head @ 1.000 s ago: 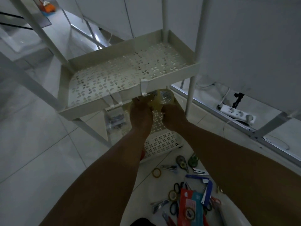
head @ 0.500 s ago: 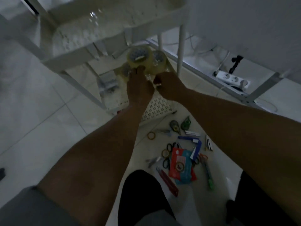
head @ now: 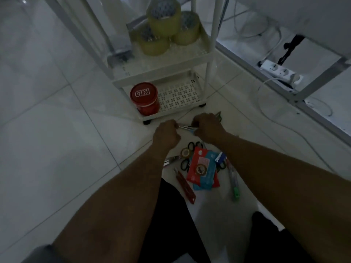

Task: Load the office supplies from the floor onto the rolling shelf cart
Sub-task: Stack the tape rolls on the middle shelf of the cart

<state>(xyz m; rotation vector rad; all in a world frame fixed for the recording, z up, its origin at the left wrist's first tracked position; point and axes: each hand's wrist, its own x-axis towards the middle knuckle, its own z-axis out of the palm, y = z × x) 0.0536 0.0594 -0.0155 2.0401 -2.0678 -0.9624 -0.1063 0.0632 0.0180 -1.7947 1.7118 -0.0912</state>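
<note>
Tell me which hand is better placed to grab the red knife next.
Left. The left hand is on the same side as the red knife. The right hand would have to cross the packet. Both hands look closed on small metal items.

Glossy pale floor tiles (head: 57, 130); matt white perforated metal cart shelves (head: 178, 95); shiny translucent yellowish tape rolls (head: 163, 21); a glossy red tin lid (head: 143, 93).

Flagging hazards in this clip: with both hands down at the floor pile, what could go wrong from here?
The top tape roll sits perched on two others on the cart's middle shelf; a nudge to the cart might topple it. Left hand and right hand are gathering thin metal items among scissors, which could nick fingers. The dim light makes small pieces easy to miss.
</note>
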